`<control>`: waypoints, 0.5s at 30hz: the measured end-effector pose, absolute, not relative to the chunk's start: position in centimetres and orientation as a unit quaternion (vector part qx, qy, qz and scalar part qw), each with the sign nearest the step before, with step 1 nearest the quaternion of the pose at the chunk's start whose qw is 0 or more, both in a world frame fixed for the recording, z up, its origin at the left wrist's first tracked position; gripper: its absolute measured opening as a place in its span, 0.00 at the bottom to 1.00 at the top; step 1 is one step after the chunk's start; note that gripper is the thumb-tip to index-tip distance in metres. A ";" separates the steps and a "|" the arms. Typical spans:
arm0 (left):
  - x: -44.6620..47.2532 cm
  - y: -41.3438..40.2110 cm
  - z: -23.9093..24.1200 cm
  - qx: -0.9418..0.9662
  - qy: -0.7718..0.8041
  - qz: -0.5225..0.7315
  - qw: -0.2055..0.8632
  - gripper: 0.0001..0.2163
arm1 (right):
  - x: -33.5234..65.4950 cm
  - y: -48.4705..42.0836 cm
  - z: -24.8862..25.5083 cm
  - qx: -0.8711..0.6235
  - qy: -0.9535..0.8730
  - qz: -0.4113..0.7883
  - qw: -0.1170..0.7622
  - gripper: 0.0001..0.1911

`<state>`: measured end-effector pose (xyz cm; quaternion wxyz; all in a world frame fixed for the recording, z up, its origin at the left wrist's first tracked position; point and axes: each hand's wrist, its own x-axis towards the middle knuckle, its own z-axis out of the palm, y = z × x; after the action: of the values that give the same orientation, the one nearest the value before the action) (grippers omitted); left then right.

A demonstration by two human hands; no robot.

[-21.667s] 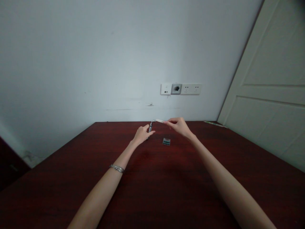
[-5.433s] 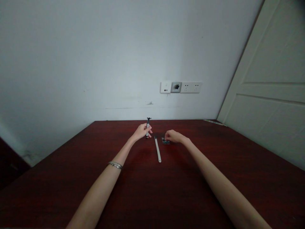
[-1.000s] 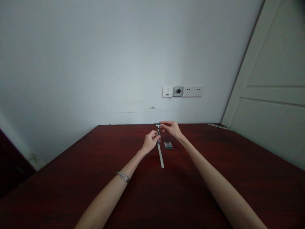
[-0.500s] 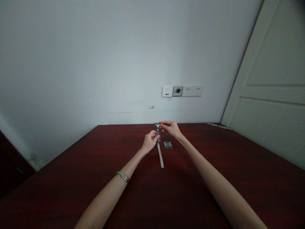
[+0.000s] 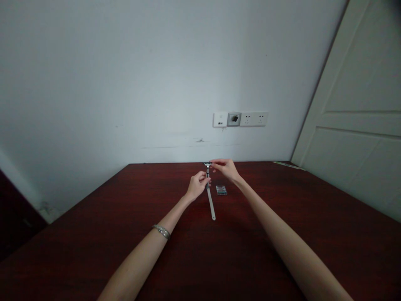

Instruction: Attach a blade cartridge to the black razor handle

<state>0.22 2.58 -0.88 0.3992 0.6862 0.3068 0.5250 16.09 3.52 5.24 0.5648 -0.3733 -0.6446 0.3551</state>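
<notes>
I have the left hand (image 5: 196,186) in a narrow grip around a razor (image 5: 207,171), held over the table (image 5: 175,184). The right hand (image 5: 226,169) has left the clear case (image 5: 221,190) and now pinches the razor's wide head (image 5: 206,163); I judge it is being seated. A pale stick (image 5: 211,207) lies nearby.

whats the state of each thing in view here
razor, held head up
left hand, gripping the razor's handle
right hand, fingertips at the razor's head, grip unclear
white strip, lying down, far end hidden
clear case, lying flat, open or shut unclear
bracelet, worn
white sockets, nothing plugged in
</notes>
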 end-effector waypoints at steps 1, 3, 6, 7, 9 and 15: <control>0.2 2.6 -0.9 0.686 0.308 0.524 0.401 0.08 | 16.1 3.6 5.2 -0.374 -0.645 0.355 0.565 0.17; 0.2 2.6 -1.0 0.684 0.312 0.521 0.404 0.08 | 16.2 3.7 5.1 -0.374 -0.646 0.354 0.563 0.17; 0.2 2.6 -0.9 0.684 0.312 0.516 0.411 0.09 | 16.3 3.9 4.9 -0.368 -0.650 0.355 0.563 0.16; 0.2 2.6 -0.9 0.683 0.311 0.514 0.415 0.09 | 16.3 3.9 4.9 -0.365 -0.650 0.357 0.564 0.16; 0.2 2.5 -0.8 0.680 0.311 0.511 0.424 0.09 | 16.3 3.8 4.9 -0.361 -0.647 0.361 0.566 0.16; 0.1 2.4 -0.6 0.677 0.314 0.509 0.429 0.09 | 16.4 3.4 5.2 -0.365 -0.659 0.352 0.556 0.14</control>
<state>0.12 2.42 -0.64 0.4286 0.6768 0.3145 0.5092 16.40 3.36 5.24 0.5555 -0.3650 -0.6590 0.3520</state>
